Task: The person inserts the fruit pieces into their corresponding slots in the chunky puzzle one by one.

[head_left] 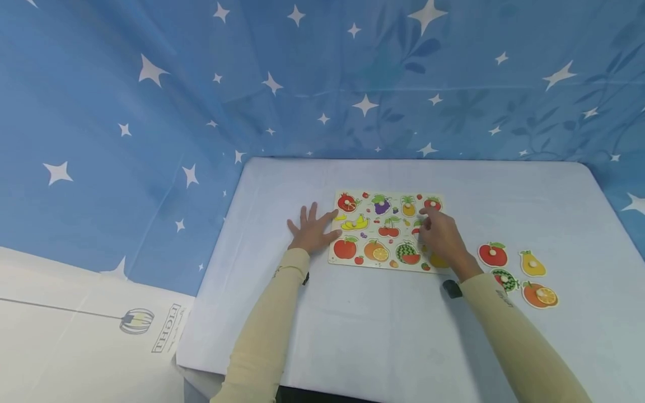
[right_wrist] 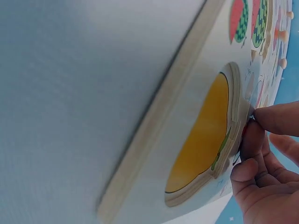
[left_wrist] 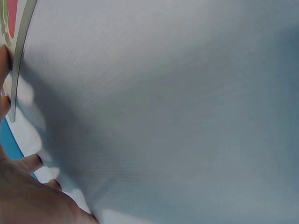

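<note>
A wooden fruit puzzle board [head_left: 370, 262] lies on the white-covered table. My left hand [head_left: 311, 231] is spread at its left edge, thumb and index finger touching the board; in the left wrist view, fingertips rest along the board's edge [left_wrist: 18, 60]. My right hand [head_left: 445, 238] is over the board's right side. In the right wrist view its bent fingers [right_wrist: 280, 117] pinch at a mostly hidden red fruit piece [right_wrist: 244, 130], low against the board just beyond the pear-shaped recess [right_wrist: 201, 140]. Grape [head_left: 381, 206] and pineapple [head_left: 408, 208] pieces sit in the top row.
Right of the board lie loose fruit pieces with knobs: a red one [head_left: 492, 256], a pear [head_left: 533, 265], a watermelon [head_left: 509, 281] partly behind the right sleeve, and an orange [head_left: 534, 295]. A blue starry curtain [head_left: 322, 84] hangs behind the table.
</note>
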A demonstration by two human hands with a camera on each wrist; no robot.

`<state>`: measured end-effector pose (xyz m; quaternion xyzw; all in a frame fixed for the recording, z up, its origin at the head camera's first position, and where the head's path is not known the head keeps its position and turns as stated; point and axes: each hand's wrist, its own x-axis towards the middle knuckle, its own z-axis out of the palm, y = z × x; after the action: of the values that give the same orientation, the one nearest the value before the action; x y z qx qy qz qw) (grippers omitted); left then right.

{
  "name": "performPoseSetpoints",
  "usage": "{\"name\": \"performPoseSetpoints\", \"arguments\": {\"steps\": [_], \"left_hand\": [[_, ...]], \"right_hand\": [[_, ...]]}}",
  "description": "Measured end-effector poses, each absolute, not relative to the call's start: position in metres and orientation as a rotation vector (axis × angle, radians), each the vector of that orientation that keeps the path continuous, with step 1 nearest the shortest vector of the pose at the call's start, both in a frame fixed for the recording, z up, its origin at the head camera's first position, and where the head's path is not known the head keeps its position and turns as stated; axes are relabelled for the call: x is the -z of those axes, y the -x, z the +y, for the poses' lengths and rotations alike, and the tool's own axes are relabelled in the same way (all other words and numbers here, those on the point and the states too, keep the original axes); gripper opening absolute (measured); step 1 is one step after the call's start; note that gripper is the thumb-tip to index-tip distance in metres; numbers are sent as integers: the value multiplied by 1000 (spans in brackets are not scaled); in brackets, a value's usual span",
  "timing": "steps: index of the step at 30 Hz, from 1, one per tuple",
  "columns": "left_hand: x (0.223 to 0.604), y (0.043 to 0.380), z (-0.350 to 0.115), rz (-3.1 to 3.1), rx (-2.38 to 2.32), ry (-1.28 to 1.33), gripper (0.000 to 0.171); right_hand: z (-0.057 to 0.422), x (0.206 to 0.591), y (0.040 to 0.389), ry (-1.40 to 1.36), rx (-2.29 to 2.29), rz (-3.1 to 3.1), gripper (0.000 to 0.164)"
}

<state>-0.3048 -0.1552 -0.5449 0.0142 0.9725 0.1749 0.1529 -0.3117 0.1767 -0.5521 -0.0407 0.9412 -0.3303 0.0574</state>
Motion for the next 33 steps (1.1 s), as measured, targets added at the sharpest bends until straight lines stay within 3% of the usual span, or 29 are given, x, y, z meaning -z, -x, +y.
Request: {"name": "performPoseSetpoints", "arguments": {"steps": [11, 33], "left_hand": [[546, 306, -154, 2786, -492, -36, 68], [541, 302, -152, 2785, -499, -36, 67]], "right_hand": [[191, 547, 306, 159, 1042, 2830, 60], [279, 532, 267, 40, 1000, 2951, 56]]}}
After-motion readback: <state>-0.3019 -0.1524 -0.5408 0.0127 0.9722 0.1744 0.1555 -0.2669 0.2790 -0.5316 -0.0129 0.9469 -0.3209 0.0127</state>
